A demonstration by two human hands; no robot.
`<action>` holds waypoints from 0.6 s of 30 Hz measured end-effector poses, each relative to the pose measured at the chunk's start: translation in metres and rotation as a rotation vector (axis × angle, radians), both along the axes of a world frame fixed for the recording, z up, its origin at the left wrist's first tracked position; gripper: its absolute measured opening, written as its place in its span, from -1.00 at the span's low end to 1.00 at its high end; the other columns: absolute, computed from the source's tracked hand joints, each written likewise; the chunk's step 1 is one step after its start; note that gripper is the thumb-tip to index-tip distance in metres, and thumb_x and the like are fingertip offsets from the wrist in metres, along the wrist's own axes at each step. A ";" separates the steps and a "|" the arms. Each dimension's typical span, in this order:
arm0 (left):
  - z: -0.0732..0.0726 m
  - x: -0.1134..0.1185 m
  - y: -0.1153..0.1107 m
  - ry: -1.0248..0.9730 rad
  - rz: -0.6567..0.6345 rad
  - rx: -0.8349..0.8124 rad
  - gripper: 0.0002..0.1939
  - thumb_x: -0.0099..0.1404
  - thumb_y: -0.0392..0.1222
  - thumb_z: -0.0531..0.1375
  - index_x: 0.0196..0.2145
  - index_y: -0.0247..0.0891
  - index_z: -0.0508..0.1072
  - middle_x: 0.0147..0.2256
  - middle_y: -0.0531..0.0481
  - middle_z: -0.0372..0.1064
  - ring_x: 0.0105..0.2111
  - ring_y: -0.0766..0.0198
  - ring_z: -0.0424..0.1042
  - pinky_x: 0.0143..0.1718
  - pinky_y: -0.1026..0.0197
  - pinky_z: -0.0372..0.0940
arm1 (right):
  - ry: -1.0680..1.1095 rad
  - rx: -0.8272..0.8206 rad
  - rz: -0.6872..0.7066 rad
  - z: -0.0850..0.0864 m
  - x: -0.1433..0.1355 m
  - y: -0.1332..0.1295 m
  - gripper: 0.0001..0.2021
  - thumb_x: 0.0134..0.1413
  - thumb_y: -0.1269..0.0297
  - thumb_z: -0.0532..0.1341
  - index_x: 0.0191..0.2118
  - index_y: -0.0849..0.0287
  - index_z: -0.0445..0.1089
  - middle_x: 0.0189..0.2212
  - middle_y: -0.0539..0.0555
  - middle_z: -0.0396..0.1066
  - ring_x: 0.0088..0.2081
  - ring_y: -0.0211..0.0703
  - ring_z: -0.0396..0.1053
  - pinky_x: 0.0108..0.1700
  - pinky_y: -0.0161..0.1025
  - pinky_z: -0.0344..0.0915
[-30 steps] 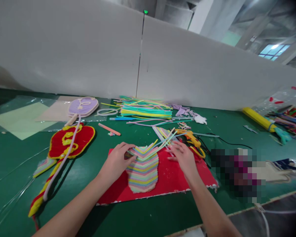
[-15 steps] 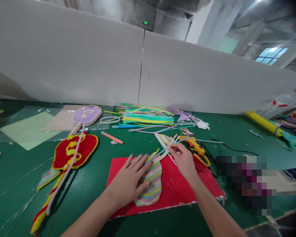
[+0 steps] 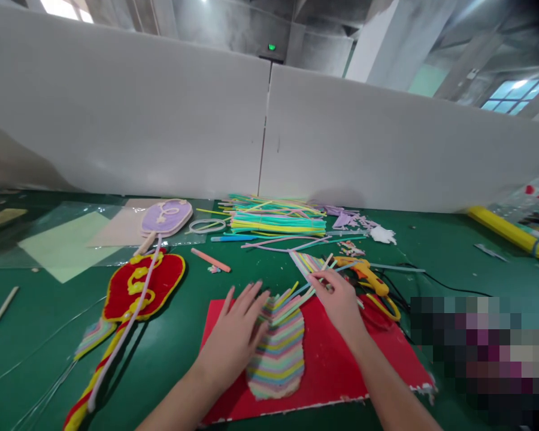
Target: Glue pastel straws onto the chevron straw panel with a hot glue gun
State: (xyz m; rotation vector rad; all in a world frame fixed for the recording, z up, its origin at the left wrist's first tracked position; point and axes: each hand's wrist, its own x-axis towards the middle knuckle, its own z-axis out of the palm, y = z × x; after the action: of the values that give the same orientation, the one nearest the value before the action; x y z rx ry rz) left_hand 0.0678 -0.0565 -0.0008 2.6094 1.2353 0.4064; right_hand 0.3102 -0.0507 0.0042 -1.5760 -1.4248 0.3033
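A rounded piece of pastel-striped pipe cleaners [image 3: 281, 374] in zigzag rows lies on a red board [image 3: 336, 371]. My left hand [image 3: 238, 329] rests over its left side, fingers stretched and spread, holding nothing. Loose pipe cleaner ends stick out from the top right of the piece. Among these ends my right hand [image 3: 339, 299] pinches a pipe cleaner with thumb and forefinger; exactly which strand is hard to make out. Just behind those fingertips sits a second striped piece [image 3: 303, 261], partly covered.
A yellow glue gun [image 3: 366, 276] and yellow-handled scissors [image 3: 388, 308] lie to the right. Bundled pipe cleaners [image 3: 278, 224] are at the back. On the left are a red fan [image 3: 161, 281] with yellow trim and a purple fan [image 3: 173, 216]. A white partition [image 3: 184, 126] stands behind.
My left hand has slid slightly left off the striped piece, exposing more of its zigzag rows. The right hand stays at the loose ends. The whole view has shifted a little.
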 end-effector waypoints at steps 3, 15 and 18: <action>-0.010 -0.004 0.007 -0.058 0.085 -0.016 -0.63 0.42 -0.14 -0.04 0.13 -0.14 0.29 0.22 -0.08 0.18 0.24 0.12 0.12 0.26 -0.20 -0.03 | 0.025 -0.007 -0.138 0.000 0.022 -0.001 -0.62 0.08 -0.07 0.12 -0.38 0.16 0.46 -0.42 0.12 0.48 -0.40 -0.11 0.39 -0.31 -0.20 0.30; -0.015 -0.007 0.013 -0.171 0.088 -0.073 -0.69 0.38 -0.07 0.02 0.03 -0.10 0.34 0.15 -0.04 0.27 0.16 0.14 0.24 0.25 -0.16 0.01 | 0.006 0.008 -0.274 -0.002 0.042 0.004 -0.61 -0.02 -0.10 0.19 -0.45 0.18 0.46 -0.50 0.08 0.43 -0.49 -0.16 0.30 -0.39 -0.21 0.27; -0.016 -0.008 0.016 -0.172 0.088 -0.101 -0.67 0.38 -0.05 0.01 0.06 -0.09 0.33 0.16 -0.03 0.26 0.17 0.15 0.23 0.26 -0.14 0.01 | -0.041 0.016 -0.165 -0.004 0.029 0.002 -0.67 0.00 -0.03 0.20 -0.45 0.15 0.46 -0.50 0.04 0.40 -0.50 -0.21 0.26 -0.37 -0.23 0.27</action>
State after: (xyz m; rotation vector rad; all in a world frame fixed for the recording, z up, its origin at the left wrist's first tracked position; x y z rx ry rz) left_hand 0.0599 -0.0409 -0.0168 2.3869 1.2800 0.5571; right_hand 0.3389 -0.0484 -0.0001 -1.6832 -1.3150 0.1625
